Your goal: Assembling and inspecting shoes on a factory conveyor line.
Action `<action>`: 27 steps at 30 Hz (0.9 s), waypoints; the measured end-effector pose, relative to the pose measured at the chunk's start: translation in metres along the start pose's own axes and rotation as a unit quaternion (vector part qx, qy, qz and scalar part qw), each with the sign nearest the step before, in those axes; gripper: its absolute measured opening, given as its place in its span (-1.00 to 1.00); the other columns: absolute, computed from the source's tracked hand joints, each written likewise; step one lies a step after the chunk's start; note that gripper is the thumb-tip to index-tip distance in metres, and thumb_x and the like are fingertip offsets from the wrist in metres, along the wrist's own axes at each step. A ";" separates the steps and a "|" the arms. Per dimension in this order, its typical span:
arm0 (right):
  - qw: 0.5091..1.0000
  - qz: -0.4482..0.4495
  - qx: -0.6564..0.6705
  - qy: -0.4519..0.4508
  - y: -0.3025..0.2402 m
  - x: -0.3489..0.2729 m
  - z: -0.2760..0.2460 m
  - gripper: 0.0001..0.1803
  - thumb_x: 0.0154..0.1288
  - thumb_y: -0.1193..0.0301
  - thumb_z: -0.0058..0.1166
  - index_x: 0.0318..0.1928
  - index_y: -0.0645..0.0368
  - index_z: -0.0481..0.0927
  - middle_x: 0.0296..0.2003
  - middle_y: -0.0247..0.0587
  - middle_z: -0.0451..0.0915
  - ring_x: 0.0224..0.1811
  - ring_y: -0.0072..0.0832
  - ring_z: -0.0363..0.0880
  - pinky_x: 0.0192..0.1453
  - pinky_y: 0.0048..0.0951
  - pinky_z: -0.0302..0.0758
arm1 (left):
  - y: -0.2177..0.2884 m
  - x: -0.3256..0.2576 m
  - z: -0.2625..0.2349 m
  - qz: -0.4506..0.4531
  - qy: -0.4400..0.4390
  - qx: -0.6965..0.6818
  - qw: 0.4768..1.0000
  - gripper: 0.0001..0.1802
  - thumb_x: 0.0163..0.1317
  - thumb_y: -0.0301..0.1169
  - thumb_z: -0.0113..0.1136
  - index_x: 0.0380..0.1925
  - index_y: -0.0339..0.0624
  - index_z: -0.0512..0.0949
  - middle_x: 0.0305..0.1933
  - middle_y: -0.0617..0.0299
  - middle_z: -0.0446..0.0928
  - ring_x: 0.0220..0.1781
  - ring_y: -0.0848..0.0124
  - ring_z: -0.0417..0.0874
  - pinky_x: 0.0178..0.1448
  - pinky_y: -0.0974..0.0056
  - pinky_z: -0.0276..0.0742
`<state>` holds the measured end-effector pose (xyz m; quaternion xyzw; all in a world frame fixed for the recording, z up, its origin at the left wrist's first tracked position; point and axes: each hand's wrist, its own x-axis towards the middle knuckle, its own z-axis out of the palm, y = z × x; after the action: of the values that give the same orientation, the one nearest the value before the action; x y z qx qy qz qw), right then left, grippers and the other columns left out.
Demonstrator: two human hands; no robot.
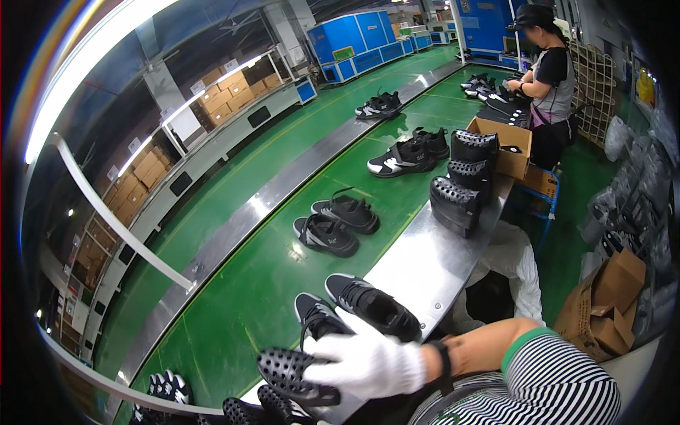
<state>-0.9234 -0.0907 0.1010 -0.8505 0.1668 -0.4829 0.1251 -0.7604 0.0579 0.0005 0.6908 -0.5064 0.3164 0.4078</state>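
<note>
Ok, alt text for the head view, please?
A blurred, white-gloved right hand on a black perforated piece, near dark shoes. More shoes stand along a green surface; a co-worker stands beyond, upper right.

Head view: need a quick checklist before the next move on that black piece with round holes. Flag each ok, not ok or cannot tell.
1. Right hand gloved: ok, white glove on.
2. Right hand at the black piece with round holes: ok, fingers overlap it in view.
3. Firm grip on that piece: cannot tell, hand blurred.
4. Left hand ready: cannot tell, out of view.
5. Nearest pair of shoes fully visible: not ok, the right hand partly covers the left-hand shoe.
6. Next pair of shoes apart from the nearest pair: ok, green surface shows between them.
</note>
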 end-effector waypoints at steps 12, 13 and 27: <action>0.879 0.054 -0.466 0.088 0.223 -0.116 -0.347 -0.62 0.05 0.73 0.07 -0.15 0.09 0.70 -0.18 -0.13 0.60 -0.10 -0.13 0.65 -0.02 -0.28 0.60 | 0.039 0.019 -0.001 0.041 -0.061 0.000 0.997 -0.69 0.35 -0.43 0.24 -0.01 -0.45 0.55 -0.05 -0.15 0.59 -0.08 -0.04 0.65 0.04 0.05 0.61; 0.876 0.080 -0.470 0.071 0.235 -0.123 -0.351 -0.65 0.09 0.71 0.07 -0.14 0.09 0.70 -0.17 -0.13 0.61 -0.08 -0.13 0.65 0.00 -0.29 0.60 | 0.040 0.021 0.002 0.066 -0.055 0.018 0.996 -0.68 0.35 -0.45 0.24 0.01 -0.46 0.54 -0.04 -0.16 0.58 -0.08 -0.04 0.65 0.03 0.06 0.63; 0.867 0.170 -0.413 0.223 0.153 -0.070 -0.269 -0.71 0.47 0.65 -0.05 0.12 0.30 0.60 0.06 -0.15 0.64 0.13 -0.38 0.60 0.27 -0.43 0.48 | -0.023 0.000 -0.017 -0.092 -0.039 0.109 0.989 -0.56 0.23 -0.64 0.20 0.14 -0.36 0.48 0.03 -0.08 0.54 -0.05 0.11 0.65 0.03 0.17 0.64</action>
<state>-1.2140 -0.2155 0.1244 -0.6530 0.5164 -0.5177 -0.1975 -0.7390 0.0766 0.0027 0.7865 -0.4186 0.3042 0.3373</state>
